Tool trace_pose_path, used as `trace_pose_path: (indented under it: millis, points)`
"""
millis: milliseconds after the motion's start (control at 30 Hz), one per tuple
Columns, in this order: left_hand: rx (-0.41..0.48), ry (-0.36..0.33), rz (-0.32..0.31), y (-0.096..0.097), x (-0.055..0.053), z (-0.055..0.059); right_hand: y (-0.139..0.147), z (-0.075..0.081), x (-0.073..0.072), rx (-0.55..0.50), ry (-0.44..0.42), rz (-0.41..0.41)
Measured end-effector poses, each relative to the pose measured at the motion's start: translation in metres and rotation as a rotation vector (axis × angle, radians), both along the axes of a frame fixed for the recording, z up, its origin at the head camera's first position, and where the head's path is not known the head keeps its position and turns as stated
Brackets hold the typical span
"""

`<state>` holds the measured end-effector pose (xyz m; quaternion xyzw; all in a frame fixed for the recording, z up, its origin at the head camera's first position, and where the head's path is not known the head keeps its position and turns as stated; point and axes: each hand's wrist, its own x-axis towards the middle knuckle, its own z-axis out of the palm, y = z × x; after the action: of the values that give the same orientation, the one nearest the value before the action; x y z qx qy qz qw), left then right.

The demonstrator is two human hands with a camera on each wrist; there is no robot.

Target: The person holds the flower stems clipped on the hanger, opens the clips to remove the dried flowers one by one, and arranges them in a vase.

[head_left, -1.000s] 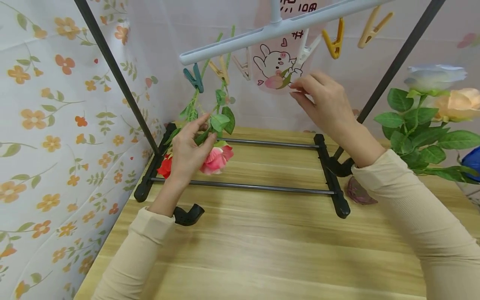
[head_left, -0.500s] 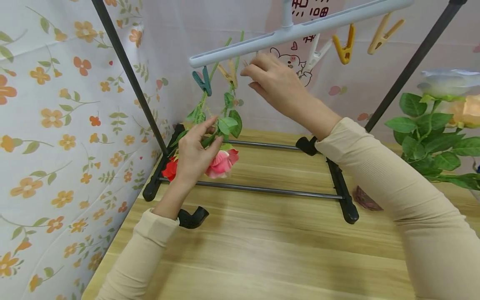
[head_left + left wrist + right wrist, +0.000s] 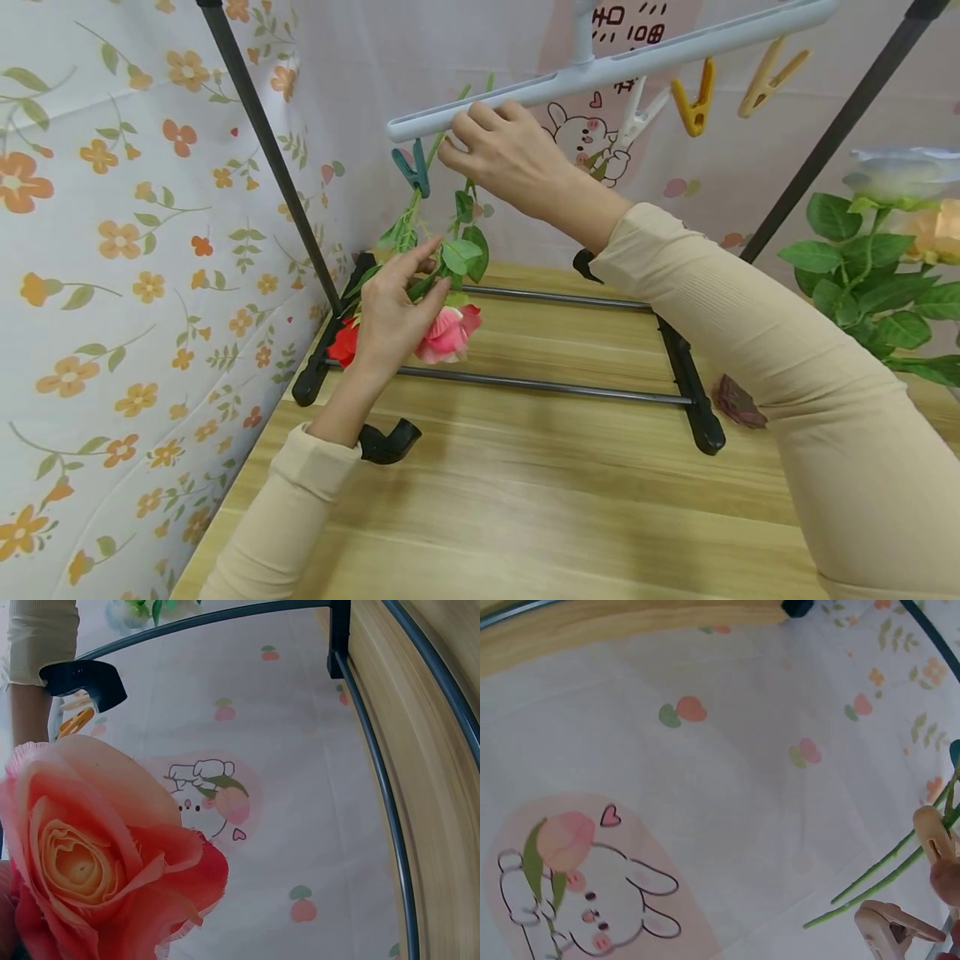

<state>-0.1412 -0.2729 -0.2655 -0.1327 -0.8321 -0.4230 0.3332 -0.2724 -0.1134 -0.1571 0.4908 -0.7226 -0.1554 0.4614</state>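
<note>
In the head view my left hand (image 3: pixel 397 312) holds a pink rose (image 3: pixel 448 333) just above its bloom, thumb and fingers around the stem and leaves. The rose hangs head down; its bloom fills the lower left of the left wrist view. Under the pale blue hanger bar (image 3: pixel 555 82), my right hand (image 3: pixel 517 162) is curled at a beige clothespin (image 3: pixel 932 834), a fingertip on its handle in the right wrist view. That pin is mostly hidden by the hand in the head view. Beside it, a teal clothespin (image 3: pixel 414 171) holds the stem of a red flower (image 3: pixel 345 342).
White (image 3: pixel 640 117), yellow (image 3: pixel 695 100) and cream (image 3: pixel 768 79) clothespins hang farther right on the bar. A black rack frame (image 3: pixel 525 382) stands on the wooden table (image 3: pixel 525 500). Artificial roses (image 3: pixel 862 258) stand at the right, near a dark pink object (image 3: pixel 738 402).
My right hand has moved left along the hanger, past the white clothespin, to the beige clothespin. The left hand has kept its hold on the pink rose, and the head view has shifted slightly.
</note>
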Motion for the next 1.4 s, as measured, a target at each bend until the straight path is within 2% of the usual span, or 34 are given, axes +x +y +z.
trace_pose_path:
  millis: [200,367,500,633,767,867,1000,1133,1400]
  points:
    - [-0.004,0.01,-0.001,-0.002,0.003,0.004,-0.007,0.005,0.001,0.106,0.141,-0.045]
    - [-0.002,0.016,-0.002,-0.002,0.005,0.007,-0.013,0.013,0.002,0.184,0.214,-0.029]
    - [-0.005,0.008,0.002,-0.001,0.007,0.01,-0.013,0.023,0.003,0.28,0.208,0.007]
    - [-0.008,-0.008,0.006,0.001,0.008,0.01,-0.013,0.034,0.004,0.426,0.189,0.033]
    - [0.006,-0.028,0.01,0.002,0.009,0.008,-0.014,0.044,0.006,0.547,0.196,0.019]
    - [0.014,-0.06,0.007,0.001,0.01,0.008,-0.014,0.049,0.007,0.593,0.182,0.002]
    - [0.015,-0.12,0.014,0.0,0.011,0.005,-0.014,0.052,0.009,0.621,0.158,-0.014]
    - [0.001,-0.154,0.018,0.0,0.011,0.003,-0.012,0.05,0.008,0.599,0.142,0.011]
    - [-0.015,-0.134,0.01,0.0,0.012,0.002,-0.004,0.046,0.008,0.501,0.2,0.072]
